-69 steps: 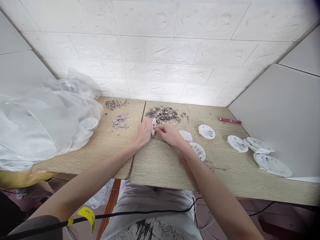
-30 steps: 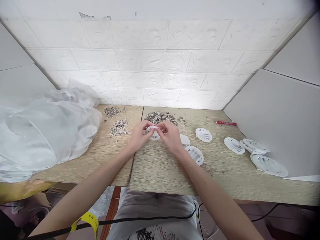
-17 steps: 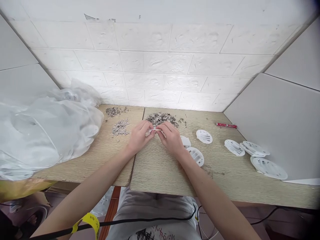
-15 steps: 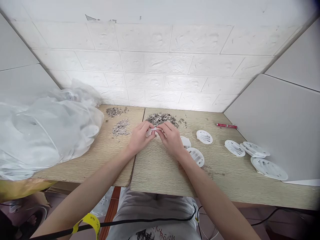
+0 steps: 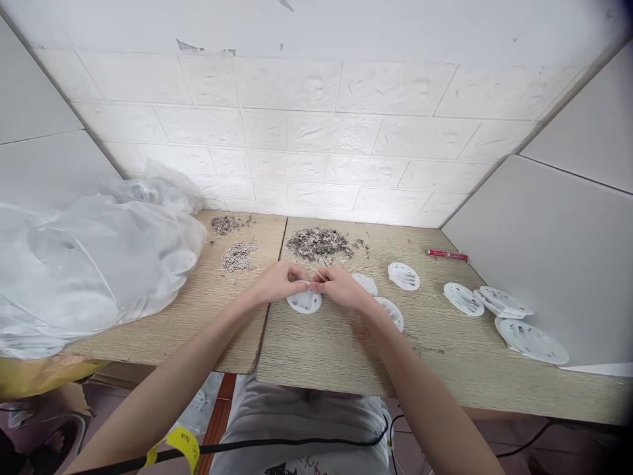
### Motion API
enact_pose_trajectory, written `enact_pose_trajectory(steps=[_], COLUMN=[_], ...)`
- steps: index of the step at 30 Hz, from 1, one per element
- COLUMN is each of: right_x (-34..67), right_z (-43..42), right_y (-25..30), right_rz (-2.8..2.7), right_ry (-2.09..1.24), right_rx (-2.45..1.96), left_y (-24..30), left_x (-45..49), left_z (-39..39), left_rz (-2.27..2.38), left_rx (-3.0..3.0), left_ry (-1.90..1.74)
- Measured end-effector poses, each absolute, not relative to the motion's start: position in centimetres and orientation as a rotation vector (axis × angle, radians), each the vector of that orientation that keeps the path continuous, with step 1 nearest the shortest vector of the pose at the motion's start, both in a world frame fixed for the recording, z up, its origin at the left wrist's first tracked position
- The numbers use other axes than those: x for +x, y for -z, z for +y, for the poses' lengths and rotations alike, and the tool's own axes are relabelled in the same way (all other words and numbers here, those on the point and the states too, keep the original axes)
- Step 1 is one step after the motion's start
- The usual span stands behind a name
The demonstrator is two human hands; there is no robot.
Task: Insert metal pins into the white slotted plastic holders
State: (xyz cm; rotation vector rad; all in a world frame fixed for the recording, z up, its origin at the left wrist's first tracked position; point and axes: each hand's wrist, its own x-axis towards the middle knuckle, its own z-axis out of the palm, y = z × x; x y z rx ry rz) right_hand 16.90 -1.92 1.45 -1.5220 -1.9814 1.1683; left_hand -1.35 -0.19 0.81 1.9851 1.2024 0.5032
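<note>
Brick-patterned white wall (image 5: pixel 306 132) behind a wood-grain tabletop (image 5: pixel 316 353), head view. Left hand (image 5: pixel 279 284): thumb and fingers pinched together on the far rim of a white slotted disc (image 5: pixel 304 302), which lies tilted toward the wearer between the two hands. Right hand (image 5: pixel 341 287): fingers closed around a thin stick (image 5: pixel 317 272); whether they also press the disc cannot be told. Just beyond the grip, a heap of small metal parts (image 5: pixel 319 244); left of it, a clear plastic bag (image 5: pixel 99 264); to its right, further discs (image 5: pixel 404 276) and a red rod (image 5: pixel 448 254).
</note>
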Motion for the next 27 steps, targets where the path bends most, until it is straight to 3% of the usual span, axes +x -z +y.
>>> enact_pose_trajectory(steps=[14,27], right_x=[16.88,16.79], right_z=[-2.04,-2.12], right_y=[-1.53,-2.02], right_rz=[-1.87,-1.947], right_ry=[-1.29,-1.188], right_rx=[-1.56,-1.615], left_y=[-0.66,-0.84], left_x=[-1.17,-1.0], left_z=[-0.3,-0.49], left_rz=[1.138,1.167], left_rx=[2.007,2.134], left_ry=[-0.455,-0.42])
